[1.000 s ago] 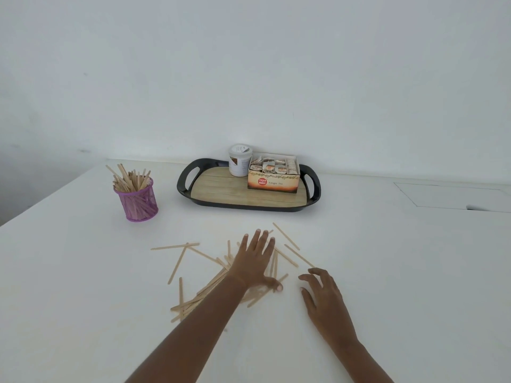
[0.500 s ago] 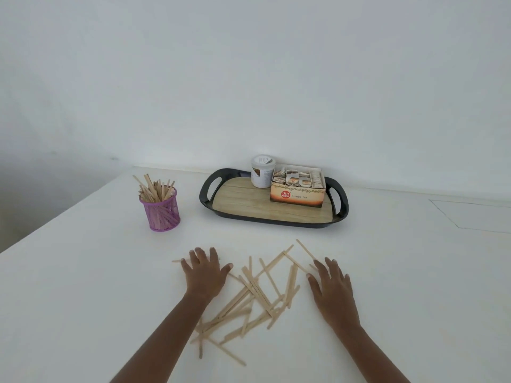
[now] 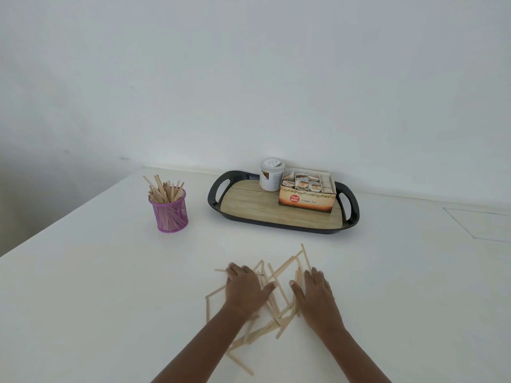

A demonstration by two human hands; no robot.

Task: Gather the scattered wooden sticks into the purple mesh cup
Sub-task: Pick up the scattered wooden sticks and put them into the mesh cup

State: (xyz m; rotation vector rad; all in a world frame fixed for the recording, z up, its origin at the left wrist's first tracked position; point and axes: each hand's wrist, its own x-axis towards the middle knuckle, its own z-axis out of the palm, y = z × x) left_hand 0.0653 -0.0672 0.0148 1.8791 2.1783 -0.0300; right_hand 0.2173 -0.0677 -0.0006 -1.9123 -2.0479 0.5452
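Both hands lie palms down on the white surface (image 3: 96, 286), one on each side of a loose heap of wooden sticks (image 3: 283, 265). The left hand (image 3: 244, 288) rests on the heap's left part, fingers stretched forward and thumb pointing inward, with several sticks poking out from under its palm and wrist. The right hand (image 3: 315, 294) lies flat against the heap's right edge, thumb angled toward the other thumb. Neither hand grasps anything; the fingers are straight and relaxed, pressing down on wood and surface. Between the two thumbs the sticks cross each other at odd angles, and a few more trail back toward the person beside the left forearm.

The purple mesh cup (image 3: 171, 214) stands upright well apart from the heap, farther back and to the left, with a bunch of sticks (image 3: 166, 192) fanned out of its top. Behind the heap sits a black-rimmed tray (image 3: 249, 203) with a wood-look floor, carrying a white tub (image 3: 271, 175) and, touching it, an open tea box (image 3: 307, 199).
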